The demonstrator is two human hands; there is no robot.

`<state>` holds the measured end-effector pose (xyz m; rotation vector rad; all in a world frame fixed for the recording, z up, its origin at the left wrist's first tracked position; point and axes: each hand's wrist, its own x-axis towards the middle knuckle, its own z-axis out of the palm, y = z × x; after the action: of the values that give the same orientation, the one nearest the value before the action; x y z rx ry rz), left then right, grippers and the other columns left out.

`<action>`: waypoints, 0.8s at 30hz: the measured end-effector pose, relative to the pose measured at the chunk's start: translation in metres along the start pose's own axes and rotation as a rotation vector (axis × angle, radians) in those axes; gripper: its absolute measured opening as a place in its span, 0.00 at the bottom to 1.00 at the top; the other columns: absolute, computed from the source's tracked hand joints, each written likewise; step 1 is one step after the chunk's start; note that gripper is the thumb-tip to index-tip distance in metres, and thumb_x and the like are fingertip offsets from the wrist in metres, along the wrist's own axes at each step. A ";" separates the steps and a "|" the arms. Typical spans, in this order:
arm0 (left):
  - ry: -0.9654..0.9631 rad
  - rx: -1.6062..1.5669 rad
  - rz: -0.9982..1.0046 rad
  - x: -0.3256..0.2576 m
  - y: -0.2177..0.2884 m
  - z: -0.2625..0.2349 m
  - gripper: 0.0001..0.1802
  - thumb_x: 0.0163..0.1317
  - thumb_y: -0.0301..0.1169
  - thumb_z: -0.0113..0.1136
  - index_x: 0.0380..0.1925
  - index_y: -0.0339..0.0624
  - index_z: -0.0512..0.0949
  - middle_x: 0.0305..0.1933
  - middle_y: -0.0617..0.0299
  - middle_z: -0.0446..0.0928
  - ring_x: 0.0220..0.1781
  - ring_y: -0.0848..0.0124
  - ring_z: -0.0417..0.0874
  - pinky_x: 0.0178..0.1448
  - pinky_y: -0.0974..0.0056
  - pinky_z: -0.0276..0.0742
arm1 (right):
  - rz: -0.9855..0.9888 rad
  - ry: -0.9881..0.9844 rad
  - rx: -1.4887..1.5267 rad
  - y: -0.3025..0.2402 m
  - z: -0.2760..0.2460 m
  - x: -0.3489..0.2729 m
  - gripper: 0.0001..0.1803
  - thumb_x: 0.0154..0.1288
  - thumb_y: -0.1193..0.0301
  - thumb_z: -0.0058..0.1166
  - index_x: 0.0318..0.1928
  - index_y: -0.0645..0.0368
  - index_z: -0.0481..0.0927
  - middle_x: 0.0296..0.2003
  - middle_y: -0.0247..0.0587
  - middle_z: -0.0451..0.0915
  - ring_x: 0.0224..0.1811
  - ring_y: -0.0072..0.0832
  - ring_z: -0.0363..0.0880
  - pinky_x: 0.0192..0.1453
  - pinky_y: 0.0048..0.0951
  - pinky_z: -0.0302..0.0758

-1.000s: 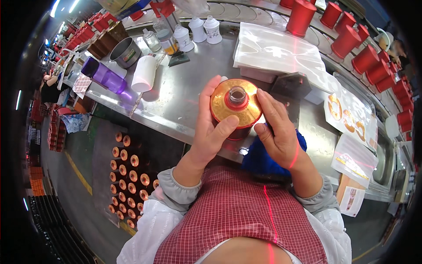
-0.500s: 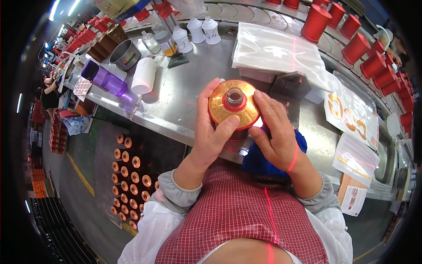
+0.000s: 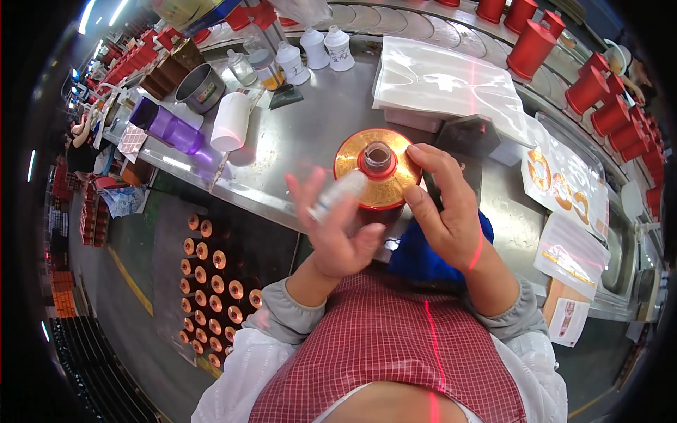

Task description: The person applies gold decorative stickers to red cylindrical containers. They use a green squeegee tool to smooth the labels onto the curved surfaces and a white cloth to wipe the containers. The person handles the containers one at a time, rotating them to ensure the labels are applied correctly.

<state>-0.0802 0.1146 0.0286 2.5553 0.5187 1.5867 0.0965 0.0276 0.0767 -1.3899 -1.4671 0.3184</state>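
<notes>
A red bottle (image 3: 384, 196) stands upright near the table's front edge, with a gold ring-shaped label (image 3: 356, 161) round its bare glass neck (image 3: 376, 156). My right hand (image 3: 446, 204) is closed on the bottle's right side, thumb low and fingers along the shoulder. My left hand (image 3: 335, 229) is off the bottle at its lower left, its fingers apart and smeared by motion. A white wrap (image 3: 340, 194) covers one of its fingers and overlaps the label's edge in view. Under my right wrist lies a blue cloth (image 3: 416, 250).
Gold ring labels (image 3: 539, 169) lie on a sheet at the right. White bottles (image 3: 315, 49), a white roll (image 3: 230, 121), a purple tumbler (image 3: 169, 127) and a metal pot (image 3: 200, 88) stand at the back left. Red bottles (image 3: 531, 49) ride a curved conveyor (image 3: 423, 27) behind.
My left hand has let go of the bottle and moved down and left, fingers spreading. My right hand stays on the bottle. The red bottles on the conveyor have shifted.
</notes>
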 end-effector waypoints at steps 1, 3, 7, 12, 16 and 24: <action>0.022 0.024 0.058 -0.001 0.002 0.004 0.25 0.65 0.43 0.58 0.57 0.45 0.67 0.63 0.44 0.65 0.70 0.49 0.61 0.76 0.36 0.36 | -0.041 0.005 -0.008 0.002 0.000 0.001 0.25 0.63 0.71 0.58 0.59 0.67 0.71 0.56 0.57 0.73 0.59 0.48 0.72 0.63 0.39 0.67; 0.069 0.066 0.170 0.005 0.010 0.014 0.21 0.60 0.39 0.63 0.53 0.53 0.73 0.58 0.48 0.70 0.67 0.51 0.64 0.75 0.31 0.35 | -0.120 0.011 -0.032 0.008 -0.001 -0.001 0.25 0.62 0.74 0.59 0.59 0.66 0.71 0.55 0.56 0.74 0.58 0.47 0.74 0.61 0.38 0.71; -0.033 -0.131 0.086 0.024 0.014 0.007 0.25 0.51 0.39 0.70 0.50 0.55 0.75 0.58 0.46 0.69 0.66 0.52 0.66 0.74 0.31 0.36 | -0.021 -0.100 0.015 -0.005 -0.038 0.001 0.24 0.58 0.80 0.59 0.57 0.63 0.73 0.49 0.50 0.79 0.47 0.38 0.82 0.47 0.32 0.79; -0.001 -0.830 -0.438 0.035 0.001 0.024 0.60 0.46 0.41 0.77 0.68 0.29 0.46 0.61 0.44 0.68 0.63 0.55 0.72 0.69 0.52 0.64 | -0.499 -0.188 -0.226 -0.020 -0.054 0.047 0.16 0.48 0.78 0.63 0.41 0.55 0.78 0.39 0.36 0.80 0.42 0.33 0.78 0.48 0.35 0.73; -0.156 -0.748 -0.436 0.033 -0.021 0.015 0.65 0.43 0.40 0.79 0.70 0.29 0.42 0.61 0.45 0.68 0.62 0.58 0.74 0.67 0.57 0.68 | -0.606 -0.420 -0.259 -0.024 -0.062 0.054 0.13 0.44 0.73 0.62 0.35 0.52 0.80 0.36 0.30 0.78 0.40 0.32 0.74 0.48 0.35 0.67; -0.234 -0.807 -0.460 0.029 -0.031 0.018 0.66 0.40 0.40 0.81 0.71 0.31 0.44 0.62 0.46 0.67 0.62 0.59 0.73 0.67 0.57 0.67 | -0.571 -0.307 -0.228 -0.025 -0.049 0.043 0.16 0.37 0.73 0.64 0.33 0.53 0.81 0.35 0.31 0.78 0.36 0.34 0.73 0.44 0.35 0.68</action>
<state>-0.0603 0.1553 0.0374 1.8052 0.3128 1.0226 0.1302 0.0354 0.1372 -1.0589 -2.1341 -0.0047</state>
